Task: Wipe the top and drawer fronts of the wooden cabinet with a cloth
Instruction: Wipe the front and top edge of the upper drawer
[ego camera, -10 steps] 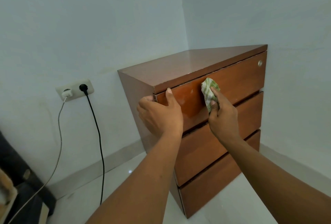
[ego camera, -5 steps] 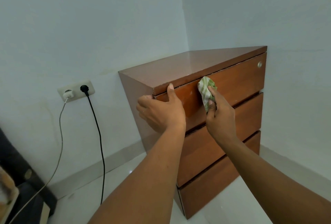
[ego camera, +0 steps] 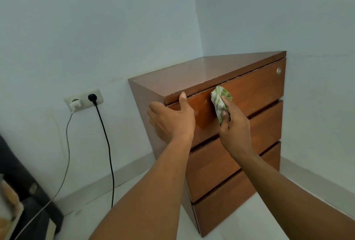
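Observation:
A brown wooden cabinet (ego camera: 211, 70) with three drawer fronts stands in the room's corner. My right hand (ego camera: 233, 126) grips a crumpled green-and-white checked cloth (ego camera: 220, 100) and presses it against the top drawer front (ego camera: 257, 88), left of its middle. My left hand (ego camera: 171, 119) wraps the cabinet's front left corner: the thumb lies on the top drawer front just under the top's edge, and the fingers lie on the left side panel. A round metal lock (ego camera: 278, 70) sits at the top drawer's right end.
A wall socket (ego camera: 83, 100) left of the cabinet holds a white charger with a grey cable (ego camera: 66, 155) and a black plug with a black cord (ego camera: 109, 155) hanging to the pale tiled floor. Dark objects (ego camera: 17, 191) lie at the lower left.
My right hand has slid the cloth leftward along the top drawer front, closer to my left hand. My left hand keeps its hold on the corner.

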{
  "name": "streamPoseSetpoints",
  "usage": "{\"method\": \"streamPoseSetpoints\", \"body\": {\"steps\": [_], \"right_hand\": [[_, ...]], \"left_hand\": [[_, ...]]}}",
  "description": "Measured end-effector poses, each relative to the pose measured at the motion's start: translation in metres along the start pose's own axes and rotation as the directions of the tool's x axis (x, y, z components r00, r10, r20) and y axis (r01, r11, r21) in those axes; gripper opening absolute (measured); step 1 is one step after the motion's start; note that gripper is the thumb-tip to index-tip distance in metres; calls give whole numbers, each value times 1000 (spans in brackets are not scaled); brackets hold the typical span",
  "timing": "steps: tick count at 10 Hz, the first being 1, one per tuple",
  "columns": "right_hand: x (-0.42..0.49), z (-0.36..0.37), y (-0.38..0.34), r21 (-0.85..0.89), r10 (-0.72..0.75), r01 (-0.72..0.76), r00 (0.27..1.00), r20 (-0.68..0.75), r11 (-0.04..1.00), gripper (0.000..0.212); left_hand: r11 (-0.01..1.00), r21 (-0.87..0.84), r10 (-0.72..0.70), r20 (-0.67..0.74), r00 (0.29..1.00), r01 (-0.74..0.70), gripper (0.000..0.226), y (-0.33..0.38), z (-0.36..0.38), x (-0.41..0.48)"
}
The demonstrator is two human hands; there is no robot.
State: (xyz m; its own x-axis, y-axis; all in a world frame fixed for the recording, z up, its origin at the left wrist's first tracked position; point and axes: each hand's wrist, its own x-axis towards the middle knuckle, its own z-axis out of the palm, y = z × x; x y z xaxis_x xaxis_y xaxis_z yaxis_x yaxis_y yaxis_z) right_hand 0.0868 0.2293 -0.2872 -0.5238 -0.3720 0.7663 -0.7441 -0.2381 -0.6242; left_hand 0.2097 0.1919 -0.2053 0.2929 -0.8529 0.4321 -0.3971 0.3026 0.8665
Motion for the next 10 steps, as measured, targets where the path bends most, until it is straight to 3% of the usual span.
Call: {"method": "streamPoseSetpoints", "body": {"steps": [5, 7, 10], "right_hand": [[5, -6, -6, 13, -6, 6, 999, -42, 1000, 41], [5, -6, -9, 18, 10, -9, 999, -39, 1000, 42], [6, -7, -9, 31, 5, -4, 999, -43, 1000, 41]], "left_hand": [[1000, 6, 21, 3, 1000, -21, 49, 3, -4, -2], [987, -146, -81, -42, 996, 74, 51, 6, 1, -7], [992, -91, -95, -28, 995, 92, 53, 5, -2, 0]]}}
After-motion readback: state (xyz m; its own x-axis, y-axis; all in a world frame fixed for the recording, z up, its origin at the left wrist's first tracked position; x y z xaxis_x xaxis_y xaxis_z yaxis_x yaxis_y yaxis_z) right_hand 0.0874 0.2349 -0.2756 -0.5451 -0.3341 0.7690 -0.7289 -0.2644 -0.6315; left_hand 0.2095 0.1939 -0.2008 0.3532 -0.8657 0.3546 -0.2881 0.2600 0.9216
